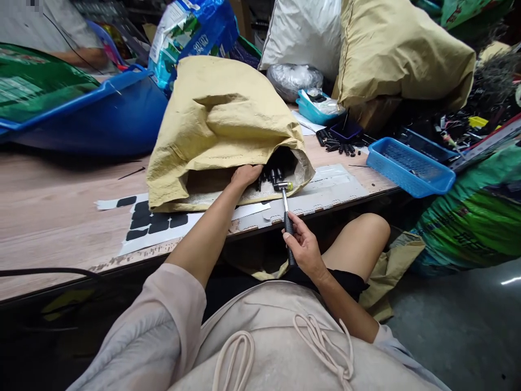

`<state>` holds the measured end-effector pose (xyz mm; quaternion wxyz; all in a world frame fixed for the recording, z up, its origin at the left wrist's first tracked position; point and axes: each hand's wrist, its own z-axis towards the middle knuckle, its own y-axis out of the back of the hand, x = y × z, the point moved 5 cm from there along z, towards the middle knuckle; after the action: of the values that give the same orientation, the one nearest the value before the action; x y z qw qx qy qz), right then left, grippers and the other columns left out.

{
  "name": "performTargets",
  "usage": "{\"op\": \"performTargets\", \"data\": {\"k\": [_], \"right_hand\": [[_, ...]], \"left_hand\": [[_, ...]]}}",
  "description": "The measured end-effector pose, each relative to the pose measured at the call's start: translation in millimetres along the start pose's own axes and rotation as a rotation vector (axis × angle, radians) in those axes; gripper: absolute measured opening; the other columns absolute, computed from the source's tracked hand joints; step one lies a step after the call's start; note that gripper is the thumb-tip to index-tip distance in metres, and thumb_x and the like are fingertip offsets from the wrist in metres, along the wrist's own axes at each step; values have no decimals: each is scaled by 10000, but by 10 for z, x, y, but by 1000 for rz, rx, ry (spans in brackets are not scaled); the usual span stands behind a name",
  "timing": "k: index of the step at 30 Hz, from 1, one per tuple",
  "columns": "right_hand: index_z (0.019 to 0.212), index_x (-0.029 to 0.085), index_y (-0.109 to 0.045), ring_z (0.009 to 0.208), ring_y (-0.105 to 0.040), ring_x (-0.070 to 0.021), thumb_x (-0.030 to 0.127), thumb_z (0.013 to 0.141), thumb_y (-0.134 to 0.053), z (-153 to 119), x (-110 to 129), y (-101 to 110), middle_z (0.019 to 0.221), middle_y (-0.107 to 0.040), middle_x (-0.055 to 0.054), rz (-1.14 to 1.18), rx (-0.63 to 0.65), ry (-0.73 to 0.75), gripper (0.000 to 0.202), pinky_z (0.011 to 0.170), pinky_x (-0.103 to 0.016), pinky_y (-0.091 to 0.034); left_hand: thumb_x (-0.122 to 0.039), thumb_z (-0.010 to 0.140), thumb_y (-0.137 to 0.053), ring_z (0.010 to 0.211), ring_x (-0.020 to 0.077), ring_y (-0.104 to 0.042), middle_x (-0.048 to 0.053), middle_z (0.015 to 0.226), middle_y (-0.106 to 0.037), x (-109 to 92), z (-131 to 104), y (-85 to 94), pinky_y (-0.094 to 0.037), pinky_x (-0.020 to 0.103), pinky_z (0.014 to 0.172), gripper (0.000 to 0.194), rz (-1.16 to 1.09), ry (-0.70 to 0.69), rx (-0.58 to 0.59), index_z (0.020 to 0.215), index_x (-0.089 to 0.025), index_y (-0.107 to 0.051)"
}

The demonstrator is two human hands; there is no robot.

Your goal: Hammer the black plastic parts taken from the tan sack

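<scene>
Sack (236,119): mouth gaping, likely for access.
Hammer (287,220): head at sack's mouth; handle pinched by right hand (307,248), probably for control.
Left hand (246,176): at sack's mouth; grip cannot be told.
Black parts (274,175): inside sack.

On the bench (61,201), a sack (232,122) is laid midway, its mouth turned to the near side, small parts (273,175) inside. The left hand (246,175) is placed at the mouth; to its right, a hammer (287,220) is held by the right hand (304,245), its head before the parts. Near left, a sheet of pads (148,221) is partly covered by the sack. A tub (101,122) is set at far left, a basket (401,182) at right, and a second sack (402,54) beyond the basket.
</scene>
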<state>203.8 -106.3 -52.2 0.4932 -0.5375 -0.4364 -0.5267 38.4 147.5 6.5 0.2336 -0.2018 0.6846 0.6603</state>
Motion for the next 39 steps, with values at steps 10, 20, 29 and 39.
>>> {"op": "performTargets", "data": {"k": [10, 20, 29, 39], "right_hand": [[1545, 218, -642, 996, -708, -208, 449, 927, -747, 16, -25, 20, 1180, -758, -80, 1, 12, 15, 668, 872, -309, -603], [1522, 223, -656, 981, -698, -206, 426, 927, -751, 23, -22, 44, 1143, -742, -77, -14, -7, 23, 636, 779, -285, -585], [1500, 218, -651, 828, -651, -156, 475, 797, -926, 59, -4, 72, 971, -698, -11, 2, -52, 8, 797, 751, -273, -573], [1541, 211, -639, 739, -633, -144, 369, 811, -886, 46, 60, 126, 972, -767, -38, 166, -9, 52, 787, 614, -267, -546]], "left_hand": [[-436, 1012, -565, 1275, 392, -694, 203, 1370, -762, 49, -460, 277, -546, 419, 1041, 473, 103, -74, 3, 1329, -139, -752], [-384, 955, -633, 1077, 341, -675, 132, 1095, -768, 354, -999, 522, -528, 463, 1018, 299, 35, -98, -321, 1058, -201, -846], [-427, 896, -778, 1020, 353, -647, 111, 970, -750, 492, -1131, 309, -514, 451, 891, 233, 96, -99, -268, 993, -222, -829], [-385, 928, -748, 966, 267, -650, 61, 975, -779, 533, -1481, 360, -516, 391, 916, 187, -104, -405, -164, 1009, -231, -816]]}}
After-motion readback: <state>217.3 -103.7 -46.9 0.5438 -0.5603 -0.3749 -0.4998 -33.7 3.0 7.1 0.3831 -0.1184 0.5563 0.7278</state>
